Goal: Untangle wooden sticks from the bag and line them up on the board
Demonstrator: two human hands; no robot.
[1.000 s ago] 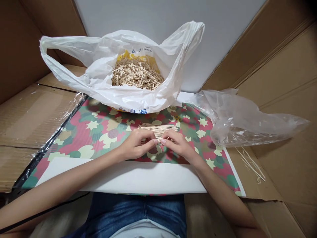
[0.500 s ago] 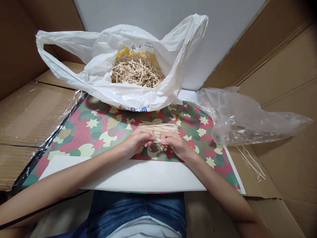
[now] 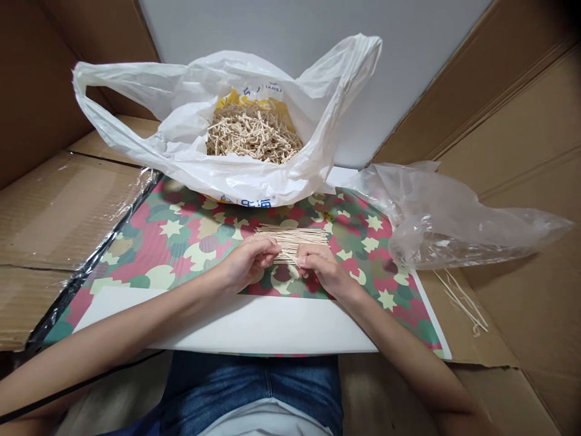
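The left hand (image 3: 249,261) and right hand (image 3: 323,269) pinch wooden sticks (image 3: 302,237) between curled fingers (image 3: 267,245) (a plastic bag (image 3: 195,169) sits just beyond).

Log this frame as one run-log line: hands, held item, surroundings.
left hand: pinches bundle of thin wooden sticks | right hand: pinches same bundle | below: star-patterned sheet | behind: white plastic bag

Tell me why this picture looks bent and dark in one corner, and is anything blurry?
In the head view, the top right corner fades dark, the edges of the long brown cardboard sheet look bowed, the crinkly clear plastic bag shows bright glare, and the left hand casts a soft shadow on the white rectangular board; the pale thin wooden sticks look fairly sharp, not blurry.
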